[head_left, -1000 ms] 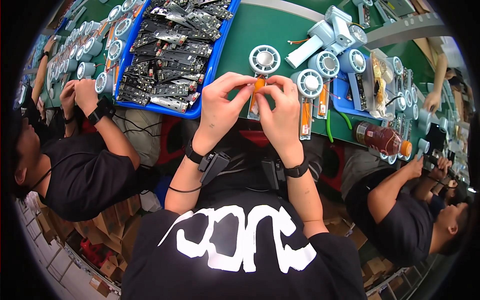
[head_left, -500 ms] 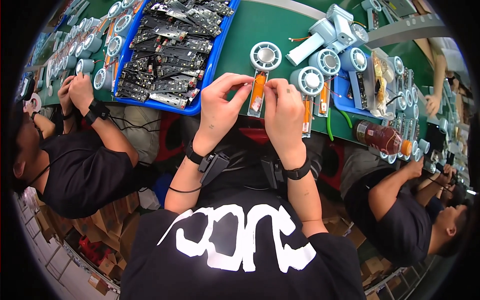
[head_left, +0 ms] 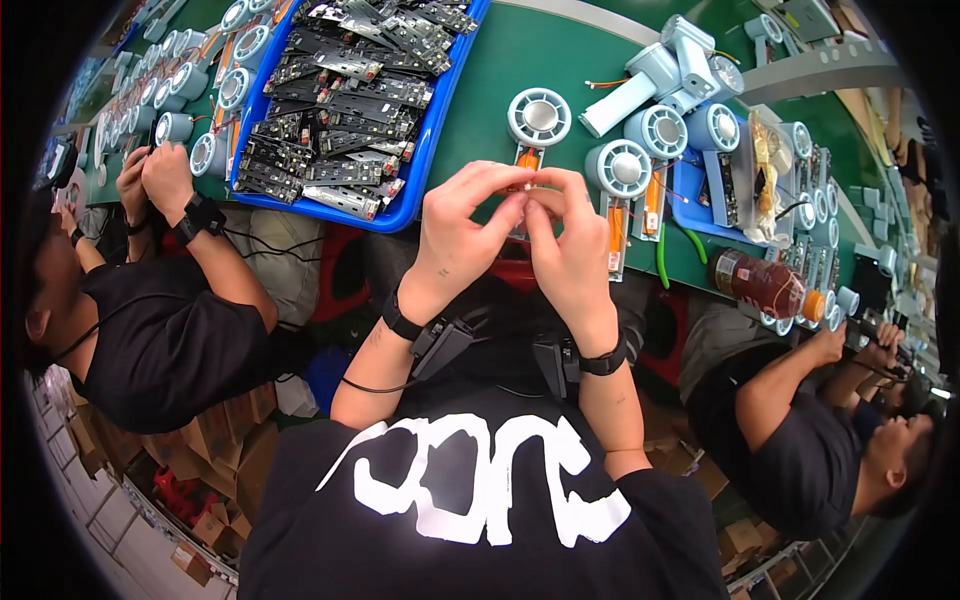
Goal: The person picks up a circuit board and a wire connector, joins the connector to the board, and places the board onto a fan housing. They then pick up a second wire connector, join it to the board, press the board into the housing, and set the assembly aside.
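Right hand (head_left: 572, 245) met left hand (head_left: 465, 225), grips pinched on tiny piece (head_left: 527, 186)

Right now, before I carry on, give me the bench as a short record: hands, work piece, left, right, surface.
Hands: left hand and right hand, fingers close together at the lower part of a pale blue fan
Grip: too small and covered to tell
Work piece: round head beyond the hands, orange strip partly covered
Left: blue tray piled with dark circuit boards
Right: more fans, green handles, bottle on its side
Surface: green table
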A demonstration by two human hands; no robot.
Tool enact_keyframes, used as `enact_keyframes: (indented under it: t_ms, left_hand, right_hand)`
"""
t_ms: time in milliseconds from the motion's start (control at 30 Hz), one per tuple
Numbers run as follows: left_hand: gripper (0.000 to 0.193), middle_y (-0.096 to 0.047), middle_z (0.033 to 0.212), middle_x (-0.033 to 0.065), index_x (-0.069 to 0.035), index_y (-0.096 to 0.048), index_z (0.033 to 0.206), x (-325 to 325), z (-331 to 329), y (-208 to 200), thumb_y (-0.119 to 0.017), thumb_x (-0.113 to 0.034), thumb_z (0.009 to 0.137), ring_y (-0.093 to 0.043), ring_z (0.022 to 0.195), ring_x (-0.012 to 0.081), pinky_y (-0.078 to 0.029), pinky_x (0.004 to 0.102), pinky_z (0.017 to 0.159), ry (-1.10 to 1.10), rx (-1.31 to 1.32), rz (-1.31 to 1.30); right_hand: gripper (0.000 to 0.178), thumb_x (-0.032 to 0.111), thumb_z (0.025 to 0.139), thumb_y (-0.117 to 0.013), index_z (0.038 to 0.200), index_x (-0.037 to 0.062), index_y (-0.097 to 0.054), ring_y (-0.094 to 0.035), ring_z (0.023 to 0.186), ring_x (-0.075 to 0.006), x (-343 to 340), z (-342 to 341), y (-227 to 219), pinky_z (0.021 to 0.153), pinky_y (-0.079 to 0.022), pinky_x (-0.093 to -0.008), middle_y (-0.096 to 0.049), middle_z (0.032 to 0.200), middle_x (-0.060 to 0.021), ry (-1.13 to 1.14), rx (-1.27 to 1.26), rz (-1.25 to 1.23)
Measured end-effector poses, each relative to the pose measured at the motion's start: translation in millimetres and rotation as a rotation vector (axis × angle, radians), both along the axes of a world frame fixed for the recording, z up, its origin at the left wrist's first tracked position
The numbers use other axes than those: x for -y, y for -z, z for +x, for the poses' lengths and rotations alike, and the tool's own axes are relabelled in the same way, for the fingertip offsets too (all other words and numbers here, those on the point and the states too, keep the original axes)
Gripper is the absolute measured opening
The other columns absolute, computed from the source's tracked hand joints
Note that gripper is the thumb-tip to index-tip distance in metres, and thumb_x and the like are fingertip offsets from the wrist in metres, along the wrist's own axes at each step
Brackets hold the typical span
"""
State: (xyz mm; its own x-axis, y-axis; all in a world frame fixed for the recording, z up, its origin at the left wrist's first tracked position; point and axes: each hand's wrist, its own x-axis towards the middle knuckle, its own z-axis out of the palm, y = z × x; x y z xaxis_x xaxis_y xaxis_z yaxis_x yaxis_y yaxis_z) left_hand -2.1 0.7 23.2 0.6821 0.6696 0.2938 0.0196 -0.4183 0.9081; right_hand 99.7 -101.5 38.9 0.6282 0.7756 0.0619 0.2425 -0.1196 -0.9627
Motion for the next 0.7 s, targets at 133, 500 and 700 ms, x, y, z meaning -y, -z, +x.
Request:
enact_keyframes:
  t_ms: [133, 500, 700]
  left_hand:
    - [0.026, -0.072, 0.101, 0.0126, 0.0, -0.072, 0.106, 1, -4, 7, -0.074, 0.007, 0.082, -0.072, 0.09, 0.0219, -0.058, 0.0324, 0.079, -0.009, 0.005, 0.118]
    - [0.026, -0.073, 0.097, 0.0112, 0.001, -0.069, 0.106, 4, -5, 14, -0.072, 0.011, 0.082, -0.073, 0.09, 0.0198, -0.058, 0.0294, 0.079, -0.079, 0.063, -0.045]
    - [0.024, -0.072, 0.096, 0.0107, 0.001, -0.068, 0.106, -4, -6, 5, -0.068, 0.012, 0.084, -0.073, 0.089, 0.0191, -0.057, 0.0281, 0.079, -0.025, -0.007, 0.057]
  right_hand:
    - [0.015, -0.002, 0.092, -0.065, 0.106, -0.0005, -0.066, -0.074, 0.079, -0.0288, 0, 0, 1, 0.068, -0.057, -0.0338, -0.074, 0.094, -0.0171, 0.026, 0.006, 0.014]
    - [0.021, -0.002, 0.083, -0.076, 0.103, 0.0022, -0.072, -0.068, 0.068, -0.0163, -3, 7, 30, 0.062, -0.054, -0.0274, -0.073, 0.105, -0.0107, 0.039, 0.452, 0.153]
    - [0.021, -0.003, 0.081, -0.077, 0.101, 0.0019, -0.072, -0.071, 0.076, -0.0197, -8, 7, 37, 0.066, -0.055, -0.0289, -0.074, 0.102, -0.0113, 0.075, 0.46, 0.249]
